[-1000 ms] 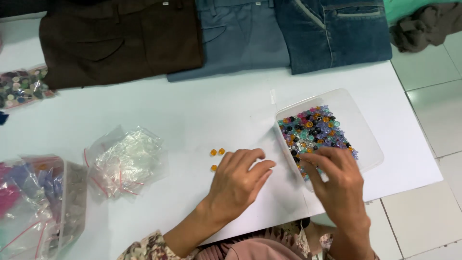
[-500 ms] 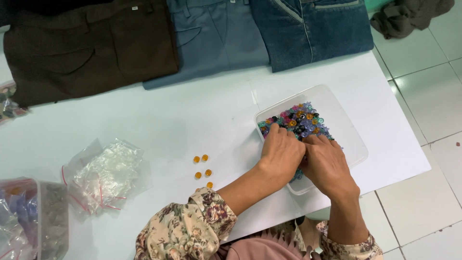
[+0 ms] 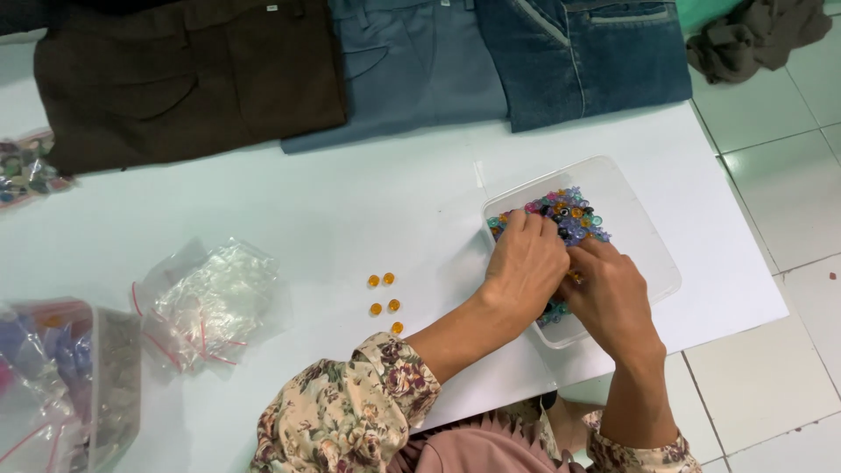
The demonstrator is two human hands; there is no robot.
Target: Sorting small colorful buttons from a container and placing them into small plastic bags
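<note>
A clear plastic tray [image 3: 644, 236] sits near the table's right edge, filled with mixed coloured buttons [image 3: 574, 215]. My left hand [image 3: 526, 267] lies over the tray's near left part, fingers curled down among the buttons. Touching it on the right, my right hand [image 3: 613, 302] also reaches into the pile. Whether either hand holds a button is hidden by the fingers. Several small orange buttons [image 3: 385, 298] lie loose on the white table [image 3: 350, 210], left of the tray.
Three folded trousers lie along the far edge: brown [image 3: 184, 79], grey-blue [image 3: 403, 61], dark denim [image 3: 587, 52]. Clear bags [image 3: 215, 302] and a box of bagged items [image 3: 61, 377] stand at left. A button bag [image 3: 26, 166] rests far left. The tiled floor [image 3: 780, 175] lies right.
My left hand moved right from the loose orange buttons into the tray, joining my right hand. The number of orange buttons on the table grew. The camera view shifted left.
</note>
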